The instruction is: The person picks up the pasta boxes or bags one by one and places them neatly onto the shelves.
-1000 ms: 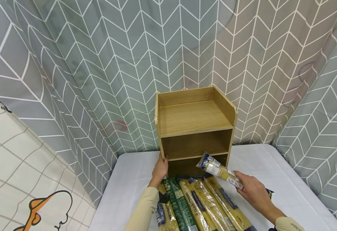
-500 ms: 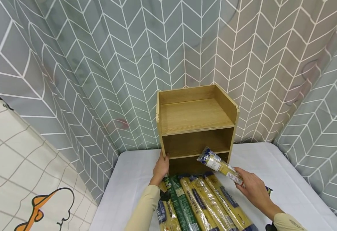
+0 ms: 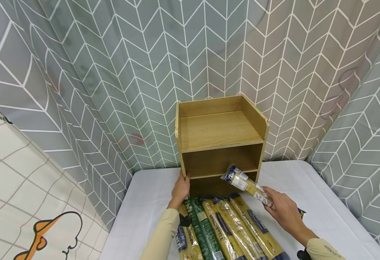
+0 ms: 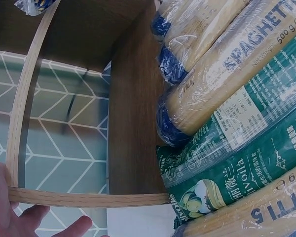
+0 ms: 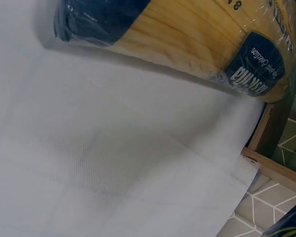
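Observation:
My left hand (image 3: 179,189) grips the left side panel of a small wooden shelf (image 3: 222,131), thumb at its front edge; the left wrist view shows its fingers along the panel (image 4: 89,198). In my right hand (image 3: 284,211) is a clear pack of spaghetti (image 3: 242,182) with a blue end, held at a slant. Its far end overlaps the shelf's middle board in the head view. Below lie several long pasta packs side by side, among them a green pack (image 3: 206,227) and a yellow spaghetti pack (image 3: 218,229). Their far ends reach the bottom compartment.
A white cloth (image 3: 320,191) covers the table. Behind it hangs a grey patterned curtain (image 3: 163,54). The shelf's back is partly open, with curtain (image 4: 64,123) visible through it. A blue-ended pasta pack (image 5: 177,39) lies along the right of the row.
The held spaghetti pack has risen slightly, its blue end a little higher against the shelf's middle board. My left hand keeps its grip on the side panel.

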Tool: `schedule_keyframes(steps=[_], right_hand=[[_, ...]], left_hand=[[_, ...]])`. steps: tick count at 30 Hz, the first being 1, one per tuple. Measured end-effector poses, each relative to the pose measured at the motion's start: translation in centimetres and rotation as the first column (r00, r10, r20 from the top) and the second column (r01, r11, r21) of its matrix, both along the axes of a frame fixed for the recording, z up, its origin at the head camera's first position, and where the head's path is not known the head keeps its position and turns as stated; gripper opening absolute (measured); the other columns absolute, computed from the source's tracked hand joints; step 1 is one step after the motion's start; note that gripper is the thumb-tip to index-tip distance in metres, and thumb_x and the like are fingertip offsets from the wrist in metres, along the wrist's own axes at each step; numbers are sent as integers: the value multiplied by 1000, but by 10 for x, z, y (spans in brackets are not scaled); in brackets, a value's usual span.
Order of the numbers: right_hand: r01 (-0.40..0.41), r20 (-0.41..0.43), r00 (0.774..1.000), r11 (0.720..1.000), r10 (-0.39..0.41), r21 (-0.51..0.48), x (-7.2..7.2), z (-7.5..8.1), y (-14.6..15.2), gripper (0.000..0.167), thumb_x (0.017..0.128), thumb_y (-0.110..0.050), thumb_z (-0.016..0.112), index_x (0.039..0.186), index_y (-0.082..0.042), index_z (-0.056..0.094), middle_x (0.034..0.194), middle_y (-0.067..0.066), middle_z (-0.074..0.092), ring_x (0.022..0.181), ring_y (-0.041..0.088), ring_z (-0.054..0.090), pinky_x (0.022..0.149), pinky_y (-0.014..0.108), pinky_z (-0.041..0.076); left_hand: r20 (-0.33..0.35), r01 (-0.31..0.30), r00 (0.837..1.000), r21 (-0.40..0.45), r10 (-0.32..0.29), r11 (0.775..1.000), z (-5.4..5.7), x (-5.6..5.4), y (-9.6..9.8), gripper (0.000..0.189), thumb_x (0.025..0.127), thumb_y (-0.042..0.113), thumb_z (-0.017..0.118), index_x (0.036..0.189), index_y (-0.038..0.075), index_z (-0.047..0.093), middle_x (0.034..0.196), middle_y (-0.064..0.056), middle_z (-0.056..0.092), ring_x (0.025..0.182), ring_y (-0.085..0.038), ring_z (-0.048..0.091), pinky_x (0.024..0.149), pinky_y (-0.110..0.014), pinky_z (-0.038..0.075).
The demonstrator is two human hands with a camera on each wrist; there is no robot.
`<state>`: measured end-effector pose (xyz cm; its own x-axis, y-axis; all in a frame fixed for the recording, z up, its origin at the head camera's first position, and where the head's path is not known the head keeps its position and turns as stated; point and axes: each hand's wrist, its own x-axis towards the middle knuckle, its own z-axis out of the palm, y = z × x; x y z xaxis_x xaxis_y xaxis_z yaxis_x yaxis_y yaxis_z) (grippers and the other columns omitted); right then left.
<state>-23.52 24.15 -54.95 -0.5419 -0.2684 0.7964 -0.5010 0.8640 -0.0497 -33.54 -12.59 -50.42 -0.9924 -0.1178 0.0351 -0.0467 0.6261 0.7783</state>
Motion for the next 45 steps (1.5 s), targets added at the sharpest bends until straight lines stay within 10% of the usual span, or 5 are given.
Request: schedule_keyframes(steps=[38,42,45], right_hand=[[33,11,999,999,-33,-5,-17,12,-6,66,107,-55,29,128,-1,62,103,19,74,74,30,68,66,49,54],[45,47,998,999,-45,-6,-20,17,-9,47,95,-31,70,130,-2,61,105,19,73,76,30,68,65,48,53],[65,67,996,998,-64,-15,-22,22,-11,65,69,-9,85,129,-3,60,102,18,74,73,29,66,61,46,51]], left_hand=[[7,32,999,-5,-32,999,3,2,3,59,112,36,31,164,10,22,154,-25,51,130,-51,58,102,-68,46],[7,20,1000,-10,-20,1000,2,1,2,59,112,37,31,164,12,24,153,-24,53,129,-51,59,100,-69,47],[9,19,1000,-14,-19,1000,1,0,0,59,112,38,30,164,12,23,153,-24,53,129,-51,59,99,-69,47]])
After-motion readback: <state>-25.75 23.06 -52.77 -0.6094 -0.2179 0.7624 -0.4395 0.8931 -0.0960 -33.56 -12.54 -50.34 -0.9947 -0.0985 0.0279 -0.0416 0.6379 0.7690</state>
